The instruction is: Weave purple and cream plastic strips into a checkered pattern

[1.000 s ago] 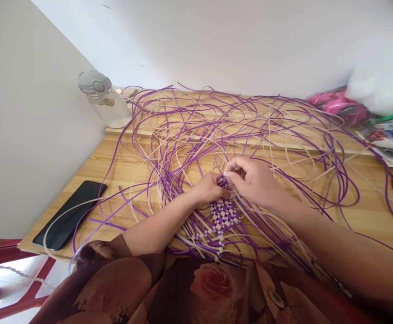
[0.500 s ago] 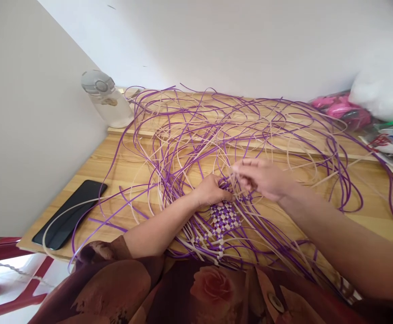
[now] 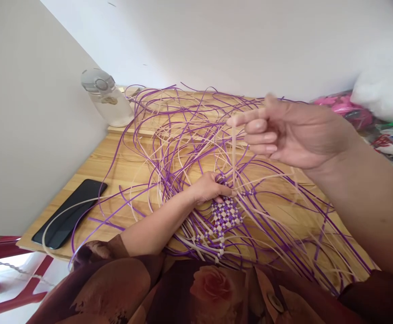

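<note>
A woven piece (image 3: 228,212) of purple and cream strips lies on the wooden table near my body, with many long loose strips fanning out around it. My left hand (image 3: 210,188) pinches its upper edge between thumb and fingers. Raised above and to the right of the weave is my right hand (image 3: 280,130), palm partly turned up and fingers curled, the index finger pointing left. A cream strip (image 3: 234,155) runs upright from the weave to the index fingertip of my right hand. Whether the fingers grip that strip is unclear.
On the left lie a black phone (image 3: 70,213) and, farther back, a clear bottle (image 3: 110,101) with a grey lid. Pink items (image 3: 343,108) in plastic and a white bag (image 3: 383,92) sit at the back right. Loose strips cover much of the wooden table (image 3: 98,157).
My right hand has risen up and away from the weave, and a cream strip now stands upright below it. My left hand has stayed on the weave's upper edge.
</note>
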`<state>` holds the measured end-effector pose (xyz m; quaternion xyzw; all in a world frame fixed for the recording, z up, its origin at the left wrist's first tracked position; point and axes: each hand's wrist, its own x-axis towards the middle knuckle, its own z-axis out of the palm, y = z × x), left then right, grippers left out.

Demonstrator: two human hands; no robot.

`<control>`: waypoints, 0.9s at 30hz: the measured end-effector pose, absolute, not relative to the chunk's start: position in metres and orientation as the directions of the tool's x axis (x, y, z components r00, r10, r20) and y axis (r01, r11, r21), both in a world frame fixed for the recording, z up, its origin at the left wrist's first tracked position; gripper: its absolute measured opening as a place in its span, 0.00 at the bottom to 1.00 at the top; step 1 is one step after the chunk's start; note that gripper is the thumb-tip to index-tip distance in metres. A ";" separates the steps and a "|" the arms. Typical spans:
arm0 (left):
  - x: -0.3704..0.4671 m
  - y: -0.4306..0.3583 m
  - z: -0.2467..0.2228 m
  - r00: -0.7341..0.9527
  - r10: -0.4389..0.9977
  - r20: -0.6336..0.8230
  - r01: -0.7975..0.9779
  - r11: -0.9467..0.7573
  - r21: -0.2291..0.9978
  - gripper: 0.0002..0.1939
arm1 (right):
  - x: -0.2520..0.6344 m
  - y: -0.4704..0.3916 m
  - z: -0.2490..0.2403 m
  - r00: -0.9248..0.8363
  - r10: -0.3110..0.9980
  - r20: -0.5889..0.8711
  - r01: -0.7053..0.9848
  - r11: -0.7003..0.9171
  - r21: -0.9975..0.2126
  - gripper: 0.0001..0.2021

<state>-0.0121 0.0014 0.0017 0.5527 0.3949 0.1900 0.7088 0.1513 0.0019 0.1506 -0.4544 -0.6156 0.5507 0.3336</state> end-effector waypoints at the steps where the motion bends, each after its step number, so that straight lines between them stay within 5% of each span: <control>1: -0.013 0.003 0.001 0.612 0.708 -0.352 0.168 0.319 0.933 0.11 | 0.152 0.004 0.152 -0.389 0.915 -0.111 0.166 -0.049 -0.985 0.20; 6: -0.014 0.005 -0.001 0.633 0.726 -0.270 0.136 0.240 0.961 0.11 | 0.161 -0.003 0.093 -0.489 0.821 -0.295 0.544 0.024 -0.838 0.16; 11: -0.014 0.005 -0.004 0.643 0.704 -0.301 0.166 0.256 0.952 0.11 | 0.159 -0.018 0.057 -0.536 0.839 -0.097 0.712 0.388 -0.585 0.08; 14: -0.014 0.005 -0.003 0.653 0.699 -0.291 0.162 0.246 0.956 0.11 | 0.148 -0.017 0.076 -0.560 0.823 -0.099 0.724 0.428 -0.542 0.05; 16: -0.014 0.005 -0.003 0.660 0.695 -0.286 0.167 0.235 0.958 0.10 | 0.140 -0.008 0.107 -0.503 0.863 -0.056 0.620 0.315 -0.718 0.06; 18: -0.014 0.005 -0.003 0.667 0.689 -0.285 0.174 0.228 0.958 0.11 | 0.135 0.009 0.149 -0.333 0.939 0.083 0.304 0.191 -0.933 0.09; 20: -0.014 0.005 -0.004 0.663 0.687 -0.297 0.183 0.235 0.954 0.11 | 0.135 0.029 0.186 -0.104 0.951 0.291 -0.078 0.284 -0.956 0.15; 22: -0.015 0.005 -0.005 0.657 0.691 -0.302 0.183 0.243 0.953 0.12 | 0.138 0.045 0.201 -0.072 0.965 0.254 -0.185 0.237 -0.954 0.21; 25: -0.015 0.005 -0.005 0.673 0.680 -0.290 0.163 0.246 0.956 0.12 | 0.146 0.048 0.169 -0.332 0.934 -0.131 0.176 -0.075 -0.982 0.21; 27: -0.015 0.005 -0.003 0.674 0.689 -0.266 0.149 0.226 0.963 0.12 | 0.152 0.035 0.128 -0.465 0.837 -0.289 0.530 0.001 -0.848 0.14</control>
